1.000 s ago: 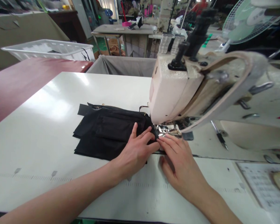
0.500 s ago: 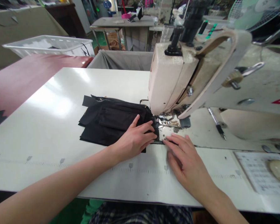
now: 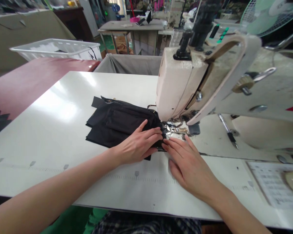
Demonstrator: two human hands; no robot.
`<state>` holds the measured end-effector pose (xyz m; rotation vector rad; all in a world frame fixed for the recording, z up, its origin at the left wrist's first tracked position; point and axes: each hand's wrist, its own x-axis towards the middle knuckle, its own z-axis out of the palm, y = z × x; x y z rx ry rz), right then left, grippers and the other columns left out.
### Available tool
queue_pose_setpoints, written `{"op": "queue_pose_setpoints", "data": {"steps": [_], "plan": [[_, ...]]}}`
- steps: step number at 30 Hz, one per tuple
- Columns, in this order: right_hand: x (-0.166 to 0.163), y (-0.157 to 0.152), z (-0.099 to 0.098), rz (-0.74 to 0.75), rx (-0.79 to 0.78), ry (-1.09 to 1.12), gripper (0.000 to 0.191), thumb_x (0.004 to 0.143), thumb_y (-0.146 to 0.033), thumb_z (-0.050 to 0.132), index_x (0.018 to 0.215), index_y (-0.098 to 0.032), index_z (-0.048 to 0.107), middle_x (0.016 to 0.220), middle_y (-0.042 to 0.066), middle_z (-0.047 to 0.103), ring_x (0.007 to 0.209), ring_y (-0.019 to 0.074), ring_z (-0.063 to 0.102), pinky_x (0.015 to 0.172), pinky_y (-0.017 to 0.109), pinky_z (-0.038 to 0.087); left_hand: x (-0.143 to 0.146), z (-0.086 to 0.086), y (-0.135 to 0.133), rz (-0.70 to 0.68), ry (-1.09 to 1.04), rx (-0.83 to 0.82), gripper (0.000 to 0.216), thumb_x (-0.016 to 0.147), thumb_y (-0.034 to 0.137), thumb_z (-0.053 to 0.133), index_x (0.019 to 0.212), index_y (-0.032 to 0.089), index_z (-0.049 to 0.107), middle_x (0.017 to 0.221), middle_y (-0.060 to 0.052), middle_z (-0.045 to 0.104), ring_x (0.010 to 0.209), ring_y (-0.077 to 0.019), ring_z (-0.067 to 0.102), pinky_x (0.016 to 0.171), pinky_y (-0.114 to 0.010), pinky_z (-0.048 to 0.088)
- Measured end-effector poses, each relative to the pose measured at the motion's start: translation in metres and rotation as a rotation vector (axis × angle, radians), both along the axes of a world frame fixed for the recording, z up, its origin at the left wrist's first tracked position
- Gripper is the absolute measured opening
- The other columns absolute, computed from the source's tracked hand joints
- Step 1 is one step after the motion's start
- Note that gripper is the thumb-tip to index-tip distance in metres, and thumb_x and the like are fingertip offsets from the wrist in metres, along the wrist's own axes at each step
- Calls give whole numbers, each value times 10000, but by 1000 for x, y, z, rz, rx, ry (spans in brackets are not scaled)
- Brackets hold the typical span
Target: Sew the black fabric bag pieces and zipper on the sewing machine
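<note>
A black fabric piece (image 3: 117, 125), several layers thick, lies on the white sewing table (image 3: 63, 107), its right end under the presser foot (image 3: 175, 130) of the cream sewing machine (image 3: 185, 81). My left hand (image 3: 139, 144) lies flat on the fabric's right end, fingers stretched toward the needle. My right hand (image 3: 188, 164) rests flat on the table just right of it, fingertips touching the fabric's edge in front of the presser foot. Neither hand grips anything.
A white plastic basket (image 3: 56, 48) stands on a dark red table (image 3: 26, 84) at the back left. A grey cloth bin (image 3: 129, 65) sits behind the sewing table. A printed sheet (image 3: 271, 185) lies at the right front. A fan (image 3: 266, 16) stands at the top right.
My right hand slid back left until its fingertips met the fabric edge by the presser foot. My left hand stayed flat on the fabric.
</note>
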<state>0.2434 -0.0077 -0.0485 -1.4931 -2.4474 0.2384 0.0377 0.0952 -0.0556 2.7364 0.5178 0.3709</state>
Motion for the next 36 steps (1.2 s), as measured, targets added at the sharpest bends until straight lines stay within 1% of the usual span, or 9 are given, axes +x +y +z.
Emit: {"op": "queue_pose_setpoints", "data": {"steps": [4, 9, 14, 21, 23, 26, 28, 31, 36], "plan": [[0, 3, 1, 0, -7, 54, 400, 870, -162, 443, 1260, -160, 533, 1326, 74, 543, 1283, 215, 427, 1185, 510, 122, 3, -1, -4, 42, 33, 23, 374, 942, 236, 457, 1297, 118, 450, 1355, -141, 514, 1350, -222, 396, 1199, -508, 103], [-2, 7, 1, -35, 25, 47, 357, 840, -189, 482, 1183, -139, 569, 1409, 113, 464, 1350, 262, 341, 1180, 537, 95, 4, -1, -7, 43, 13, 52, 383, 935, 227, 448, 1294, 94, 473, 1334, -145, 537, 1343, -234, 405, 1198, -519, 118], [-2, 14, 5, -45, -8, 25, 341, 819, -207, 487, 1143, -155, 580, 1340, 99, 538, 1273, 252, 440, 1183, 537, 67, 5, -3, -8, 58, 24, 67, 376, 935, 240, 447, 1277, 93, 499, 1346, -151, 525, 1326, -243, 429, 1194, -529, 120], [-3, 16, -3, -66, 21, 26, 413, 836, -222, 485, 1233, -115, 529, 1412, 128, 470, 1298, 278, 406, 1170, 575, 84, 8, -8, 5, 62, -36, 84, 370, 940, 239, 461, 1278, 94, 498, 1347, -151, 532, 1318, -249, 433, 1175, -533, 172], [-2, 15, -4, -65, 56, 62, 383, 843, -216, 489, 1206, -108, 549, 1361, 139, 508, 1283, 282, 417, 1168, 575, 106, 10, -7, 6, 93, -88, 98, 328, 939, 243, 470, 1226, 102, 544, 1272, -140, 578, 1230, -248, 502, 1128, -496, 284], [1, 12, -3, -102, 82, 133, 296, 857, -192, 481, 1121, -120, 594, 1236, 141, 570, 1215, 280, 470, 1150, 575, 185, 12, -4, 7, 139, -137, 53, 236, 942, 235, 470, 1086, 136, 630, 1070, -101, 640, 975, -211, 586, 915, -379, 464], [3, 8, -2, -143, 65, 171, 259, 871, -178, 471, 1088, -137, 605, 1181, 132, 582, 1159, 275, 505, 1130, 577, 235, 14, -1, 10, 134, -161, -45, 196, 933, 209, 485, 990, 143, 660, 973, -80, 644, 882, -186, 581, 832, -328, 481], [4, 2, -1, -173, 31, 200, 249, 892, -169, 463, 1098, -161, 603, 1156, 118, 576, 1124, 269, 523, 1120, 573, 257, 16, 1, 14, 135, -219, -174, 170, 912, 183, 516, 911, 140, 680, 932, -72, 638, 880, -173, 580, 824, -295, 485], [6, -6, -4, -165, 22, 201, 296, 909, -158, 452, 1177, -174, 575, 1193, 108, 552, 1161, 256, 496, 1131, 552, 250, 17, 0, 11, 168, -185, -102, 225, 925, 193, 479, 922, 150, 700, 925, -76, 642, 850, -177, 567, 794, -313, 458]]}}
